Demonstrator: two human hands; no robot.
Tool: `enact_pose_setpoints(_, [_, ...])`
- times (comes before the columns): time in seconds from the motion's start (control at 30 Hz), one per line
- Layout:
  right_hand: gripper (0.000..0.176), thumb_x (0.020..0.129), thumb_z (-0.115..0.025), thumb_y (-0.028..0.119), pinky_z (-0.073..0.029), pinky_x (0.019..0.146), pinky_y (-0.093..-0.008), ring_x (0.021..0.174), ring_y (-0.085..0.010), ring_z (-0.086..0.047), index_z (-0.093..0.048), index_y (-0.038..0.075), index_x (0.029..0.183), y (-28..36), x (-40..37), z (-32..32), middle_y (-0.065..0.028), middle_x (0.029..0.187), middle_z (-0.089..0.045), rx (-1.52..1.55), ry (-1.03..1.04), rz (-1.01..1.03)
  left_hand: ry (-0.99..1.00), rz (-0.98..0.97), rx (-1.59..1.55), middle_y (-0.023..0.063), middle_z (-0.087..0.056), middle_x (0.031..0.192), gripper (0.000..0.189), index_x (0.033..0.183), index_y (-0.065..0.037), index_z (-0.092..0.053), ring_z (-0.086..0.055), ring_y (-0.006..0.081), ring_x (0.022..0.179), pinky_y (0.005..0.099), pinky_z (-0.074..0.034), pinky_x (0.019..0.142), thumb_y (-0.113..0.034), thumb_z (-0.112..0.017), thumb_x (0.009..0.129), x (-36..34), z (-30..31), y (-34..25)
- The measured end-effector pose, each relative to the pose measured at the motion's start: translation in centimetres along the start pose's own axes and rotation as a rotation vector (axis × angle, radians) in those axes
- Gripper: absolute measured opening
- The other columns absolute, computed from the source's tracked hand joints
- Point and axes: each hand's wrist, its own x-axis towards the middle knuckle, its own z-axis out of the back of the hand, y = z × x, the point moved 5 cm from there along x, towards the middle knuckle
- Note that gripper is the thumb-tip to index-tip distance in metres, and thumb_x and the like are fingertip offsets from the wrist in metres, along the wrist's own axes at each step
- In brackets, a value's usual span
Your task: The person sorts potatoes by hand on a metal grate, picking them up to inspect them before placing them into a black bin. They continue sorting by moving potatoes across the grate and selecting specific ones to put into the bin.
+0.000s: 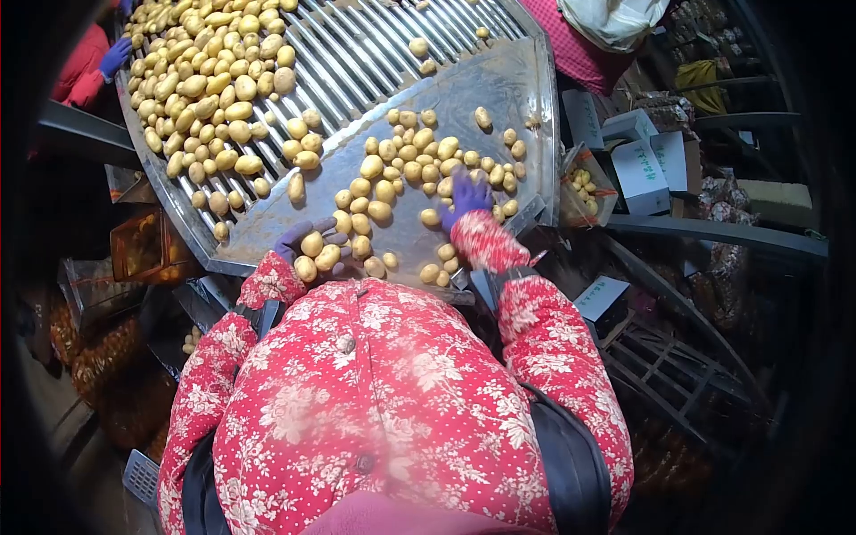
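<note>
Both my hands wear purple gloves. My left hand (292, 239) is at the near edge of the metal sorting table (294, 214), its fingers curved around a few potatoes (311, 243). My right hand (465, 196) reaches into the right part of a loose spread of potatoes (379, 211), fingers apart and touching some of them. Whether a potato sits under its palm is hidden. Several more potatoes (429, 275) lie between my hands and my body, close to the near rim.
A dense heap of potatoes (205, 80) covers the slatted rack (348, 53) at the far left. Another person's gloved hand (115, 58) is beside it. White cardboard boxes (640, 169) and a potato-filled bag (584, 187) stand right; an orange-brown crate (147, 245) stands left.
</note>
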Motion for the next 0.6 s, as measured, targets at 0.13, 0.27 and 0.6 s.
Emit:
enact_pose_setpoints(0.13, [0.055,0.088,-0.058,0.039,-0.029,0.11,-0.051,0.131,-0.0378,-0.038,-0.049,0.01,0.133,2.1,-6.1,-0.8,-0.0171,0.137,-0.047,-0.032,-0.101,0.276,0.188,0.049,-0.081,0.0239,-0.054,0.131,0.054,0.142,-0.002,-0.04,-0.058,0.0374,0.115,0.051,-0.051,0.092,-0.033,-0.044,0.098,0.9,0.9,0.0])
enact_pose_setpoints(0.27, [0.056,0.084,-0.066,0.03,-0.034,0.108,-0.0492,0.126,-0.04,-0.046,-0.053,0.009,0.134,-1.2,-3.5,1.0,-0.02,0.136,-0.051,0.317,0.186,0.113,-0.015,-0.094,0.258,0.0172,-0.06,0.124,0.056,0.144,-0.007,-0.04,-0.062,0.0319,0.107,0.047,-0.052,0.083,-0.039,-0.045,0.098,0.0,-0.5,0.0])
enact_pose_setpoints(0.6, [0.054,0.079,-0.068,0.016,-0.044,0.101,-0.0406,0.121,-0.036,-0.052,-0.054,0.011,0.131,-3.9,3.6,-0.7,-0.0203,0.133,-0.051,0.495,0.011,0.098,0.112,0.054,0.058,0.0164,-0.059,0.125,0.054,0.146,-0.008,-0.037,-0.058,0.0352,0.114,0.0483,-0.052,0.086,-0.033,-0.045,0.099,-0.1,-0.6,-0.1])
